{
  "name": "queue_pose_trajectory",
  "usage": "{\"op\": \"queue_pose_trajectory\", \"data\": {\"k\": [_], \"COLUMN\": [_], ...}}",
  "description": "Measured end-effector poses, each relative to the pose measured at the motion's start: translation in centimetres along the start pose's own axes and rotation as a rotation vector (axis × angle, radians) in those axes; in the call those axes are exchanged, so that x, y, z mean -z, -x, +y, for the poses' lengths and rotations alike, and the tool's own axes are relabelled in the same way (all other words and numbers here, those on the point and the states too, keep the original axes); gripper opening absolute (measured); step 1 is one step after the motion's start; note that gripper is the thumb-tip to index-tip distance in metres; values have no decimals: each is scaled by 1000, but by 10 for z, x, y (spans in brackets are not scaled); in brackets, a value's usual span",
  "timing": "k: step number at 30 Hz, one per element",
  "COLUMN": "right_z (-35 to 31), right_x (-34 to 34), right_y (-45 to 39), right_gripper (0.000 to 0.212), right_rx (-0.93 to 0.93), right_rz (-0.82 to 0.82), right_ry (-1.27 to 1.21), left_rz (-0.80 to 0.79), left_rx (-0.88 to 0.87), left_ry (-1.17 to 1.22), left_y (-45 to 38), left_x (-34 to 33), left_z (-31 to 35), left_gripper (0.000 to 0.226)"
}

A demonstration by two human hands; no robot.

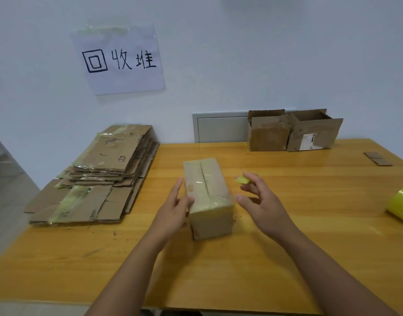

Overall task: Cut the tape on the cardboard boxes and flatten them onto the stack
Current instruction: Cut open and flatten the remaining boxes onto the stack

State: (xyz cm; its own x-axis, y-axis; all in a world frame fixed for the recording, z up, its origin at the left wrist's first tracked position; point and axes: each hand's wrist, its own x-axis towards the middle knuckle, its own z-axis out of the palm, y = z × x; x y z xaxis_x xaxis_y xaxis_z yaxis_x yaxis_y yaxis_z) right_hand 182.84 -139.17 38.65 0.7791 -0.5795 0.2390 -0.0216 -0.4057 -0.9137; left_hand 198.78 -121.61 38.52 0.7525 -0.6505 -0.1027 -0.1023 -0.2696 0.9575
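A sealed cardboard box (208, 197) wrapped in yellowish clear tape stands near the middle of a wooden surface (287, 236), its long side running away from the viewer, a taped seam along its top; the left hand (174, 209) rests against the box's left side with straight fingers and the thumb touching the upper edge, its grip loose and curled round nothing; the right hand (262, 202) hovers just right of the box, apart from it, pinching a small yellow object (242, 179) between its fingertips, too small and blurred to name; at the surface's left end lies a stack of flattened cardboard boxes (100, 174), many with strips of the same tape, the lowest sheets spread wider than those above; two opened cardboard boxes (294, 131) stand side by side at the far edge against the wall, flaps up, the right one bearing a white label; a roll of yellow tape (401, 205) lies at the right edge; a small flat cardboard scrap (377, 158) lies far right; a handwritten paper sign (119, 59) is taped to the wall above the stack
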Motion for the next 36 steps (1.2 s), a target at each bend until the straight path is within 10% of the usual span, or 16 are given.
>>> {"op": "queue_pose_trajectory", "data": {"k": [16, 27, 36], "right_z": [-25, -52, -46], "right_x": [-4, -6, -34], "right_y": [42, -1, -33], "right_gripper": [58, 13, 26], "right_rx": [144, 300, 119], "right_rz": [3, 277, -36], "right_ry": [519, 141, 233], "left_rz": [113, 194, 277], "left_rx": [-634, -706, -787], "left_ry": [-487, -307, -327], "left_y": [16, 3, -4], "left_x": [-34, -46, -48], "left_z": [-12, -33, -38], "left_gripper": [48, 48, 58]}}
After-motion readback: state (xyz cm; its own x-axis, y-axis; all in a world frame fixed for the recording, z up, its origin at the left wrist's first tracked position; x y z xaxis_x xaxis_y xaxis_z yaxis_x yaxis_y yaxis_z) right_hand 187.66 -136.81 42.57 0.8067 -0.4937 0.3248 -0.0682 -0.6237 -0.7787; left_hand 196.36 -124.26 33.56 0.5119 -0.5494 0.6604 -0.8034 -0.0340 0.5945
